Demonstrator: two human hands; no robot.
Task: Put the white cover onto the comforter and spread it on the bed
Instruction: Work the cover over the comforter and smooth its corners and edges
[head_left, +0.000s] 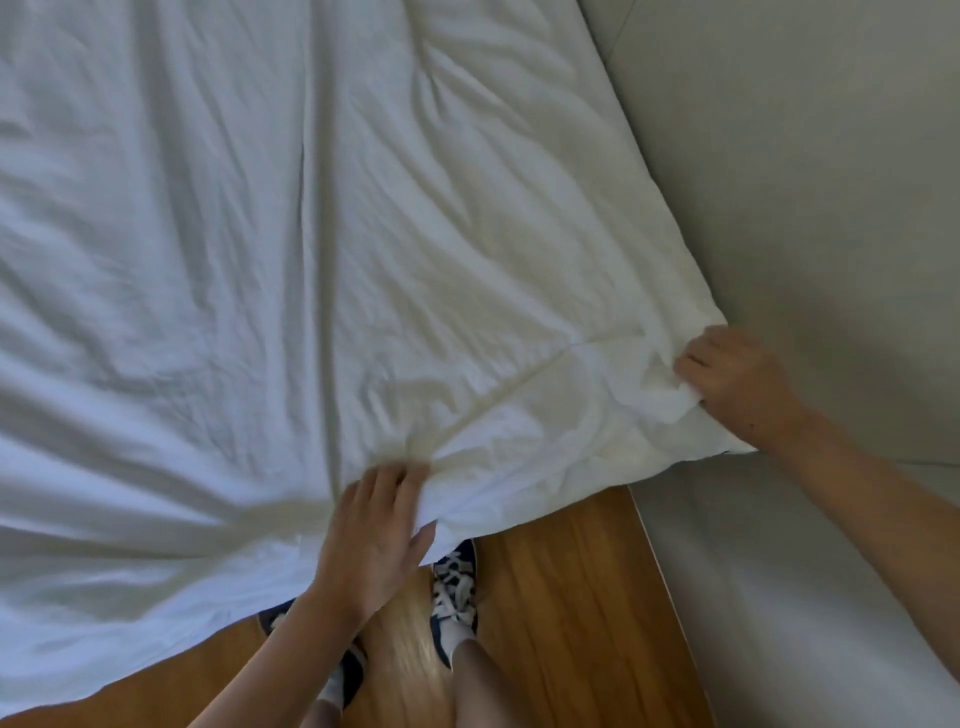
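The white cover (234, 260) lies wrinkled across most of the view, with the cream comforter showing through it on the right half. My left hand (376, 535) grips the cover's near edge, thumb underneath and fingers on top. My right hand (737, 379) pinches a bunched corner of the cover at the right, where it lies on the bed (810, 182). Folds radiate from both grips.
The grey bed surface fills the right side, its edge running down toward the lower right. A wooden floor (561, 597) shows below the cover, with my two feet in dark blue and white sneakers (454, 587) standing on it.
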